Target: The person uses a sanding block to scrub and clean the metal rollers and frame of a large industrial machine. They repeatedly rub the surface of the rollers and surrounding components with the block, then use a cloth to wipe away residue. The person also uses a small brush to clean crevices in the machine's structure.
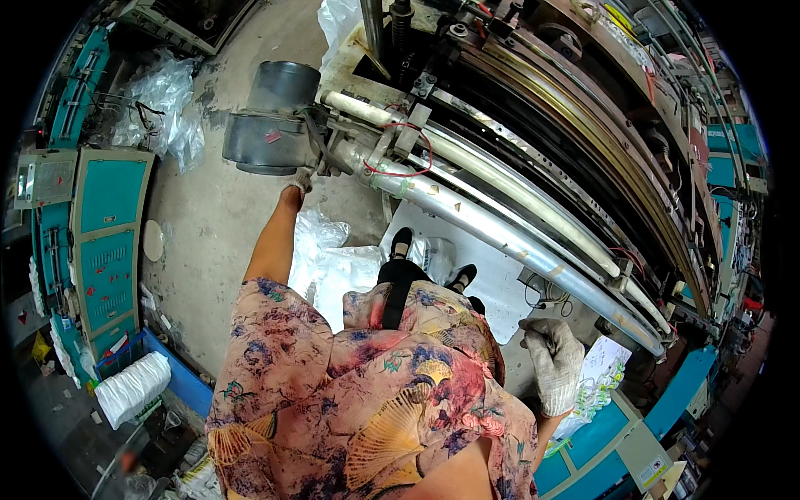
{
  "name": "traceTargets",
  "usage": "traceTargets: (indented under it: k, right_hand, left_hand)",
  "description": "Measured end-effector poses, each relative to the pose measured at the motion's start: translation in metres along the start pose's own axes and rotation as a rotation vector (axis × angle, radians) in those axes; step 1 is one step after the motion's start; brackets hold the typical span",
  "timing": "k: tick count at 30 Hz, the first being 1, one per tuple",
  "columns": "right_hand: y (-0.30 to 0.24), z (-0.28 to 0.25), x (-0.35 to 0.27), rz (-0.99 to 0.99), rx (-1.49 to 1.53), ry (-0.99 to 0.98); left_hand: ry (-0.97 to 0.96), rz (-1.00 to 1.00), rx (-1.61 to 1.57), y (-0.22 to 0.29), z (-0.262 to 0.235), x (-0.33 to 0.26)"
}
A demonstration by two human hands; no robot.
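My left hand (303, 181), in a pale work glove, reaches out against the lower right side of a black drum-shaped housing (271, 140) at the end of the machine. Its fingers are small and partly hidden there, so their grip cannot be made out. Beside it starts a long silver roller (467, 212), which slants down to the right. A white roller (508, 196) runs behind it, and a thin red wire (431, 154) loops over their left end. My right hand (554, 360), also gloved, hangs right of my body with fingers curled in and nothing visible in them.
Clear plastic film (321, 258) lies on the floor beside my feet; more film (167, 108) is heaped at far left. Teal cabinets (108, 233) line the left side. A white roll (133, 389) rests by a blue bin (187, 379). Cables (550, 296) hang beneath the rollers.
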State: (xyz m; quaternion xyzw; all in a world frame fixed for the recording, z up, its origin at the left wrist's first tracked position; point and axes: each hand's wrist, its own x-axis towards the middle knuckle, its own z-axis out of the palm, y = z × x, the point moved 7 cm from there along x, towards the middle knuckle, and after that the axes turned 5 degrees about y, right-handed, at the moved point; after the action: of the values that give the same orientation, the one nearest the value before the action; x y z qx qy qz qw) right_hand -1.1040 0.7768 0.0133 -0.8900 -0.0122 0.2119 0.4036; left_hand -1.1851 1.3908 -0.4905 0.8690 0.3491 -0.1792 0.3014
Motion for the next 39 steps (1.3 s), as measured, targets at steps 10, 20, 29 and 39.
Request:
traceTargets:
  k: [10,20,29,39]
  right_hand:
    - [-0.009,-0.001,0.005,-0.005,-0.054,-0.045]
    - [0.012,-0.017,0.004,-0.001,-0.061,-0.041]
    - [0.043,-0.024,-0.018,0.071,0.036,0.021]
    - [0.069,-0.026,-0.031,0.130,0.065,0.052]
  left_hand:
    - [0.167,-0.032,0.169,0.049,-0.001,-0.055]
    - [0.338,-0.039,0.524,0.146,-0.064,-0.117]
    - [0.332,0.044,0.487,0.079,-0.030,-0.070]
    - [0.369,-0.033,0.352,0.077,-0.037,-0.071]
